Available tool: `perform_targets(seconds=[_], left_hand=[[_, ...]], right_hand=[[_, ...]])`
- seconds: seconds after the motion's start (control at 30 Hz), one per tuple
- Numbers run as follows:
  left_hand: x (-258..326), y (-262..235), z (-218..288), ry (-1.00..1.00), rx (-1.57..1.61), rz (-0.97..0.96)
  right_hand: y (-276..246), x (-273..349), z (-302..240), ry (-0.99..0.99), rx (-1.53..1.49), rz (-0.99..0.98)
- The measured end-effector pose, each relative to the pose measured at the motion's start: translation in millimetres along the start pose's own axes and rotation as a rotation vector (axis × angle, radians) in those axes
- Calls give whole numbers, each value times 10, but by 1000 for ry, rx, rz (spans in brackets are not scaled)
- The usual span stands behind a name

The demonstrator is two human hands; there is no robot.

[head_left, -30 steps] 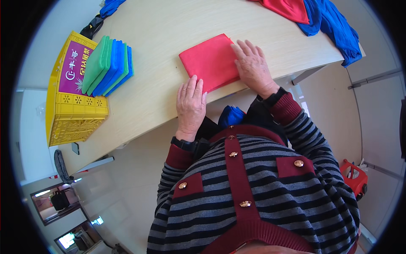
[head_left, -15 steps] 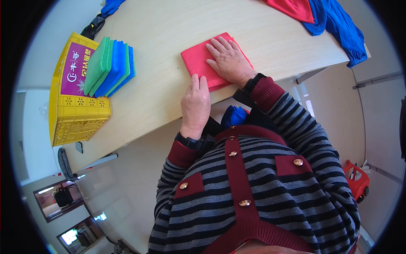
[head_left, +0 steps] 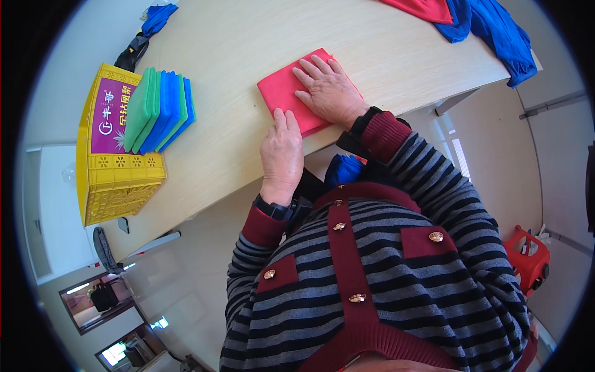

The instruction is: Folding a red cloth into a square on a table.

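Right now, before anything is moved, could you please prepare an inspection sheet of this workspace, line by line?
Surface: pale table with a wood-like top.
Handled thing: folded red cloth, lying flat near the table's front edge.
Clutter: yellow crate at left, with a stack of folded green and blue cloths beside it; loose red cloth and loose blue cloth at far right.
Hands: right hand flat on the folded red cloth, fingers slightly spread; left hand touching its left edge, grip unclear.
Cables: nothing seen.
Surroundings: red plastic container with a handle, beyond the table at right.
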State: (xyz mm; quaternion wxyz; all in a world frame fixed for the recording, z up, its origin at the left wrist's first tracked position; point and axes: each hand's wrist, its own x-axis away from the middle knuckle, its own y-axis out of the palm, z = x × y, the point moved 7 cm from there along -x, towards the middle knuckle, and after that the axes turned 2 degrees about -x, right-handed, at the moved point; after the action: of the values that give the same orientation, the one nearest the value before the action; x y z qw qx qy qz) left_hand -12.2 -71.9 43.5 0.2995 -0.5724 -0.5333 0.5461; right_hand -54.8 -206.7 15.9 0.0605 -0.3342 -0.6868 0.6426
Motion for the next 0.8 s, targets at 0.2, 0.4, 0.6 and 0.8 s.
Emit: perform_targets(seconds=[0.2, 0.4, 0.6, 0.8], left_hand=[[110, 74, 49, 45, -148, -36], [257, 125, 3, 21, -117, -16], [328, 24, -194, -2, 124, 2], [-93, -131, -446, -109, 373, 128]], right_hand=[[3, 3, 3, 24, 9, -23], [2, 0, -23, 19, 32, -14], [-9, 15, -16, 26, 18, -33], [-24, -48, -88, 37, 15, -64]])
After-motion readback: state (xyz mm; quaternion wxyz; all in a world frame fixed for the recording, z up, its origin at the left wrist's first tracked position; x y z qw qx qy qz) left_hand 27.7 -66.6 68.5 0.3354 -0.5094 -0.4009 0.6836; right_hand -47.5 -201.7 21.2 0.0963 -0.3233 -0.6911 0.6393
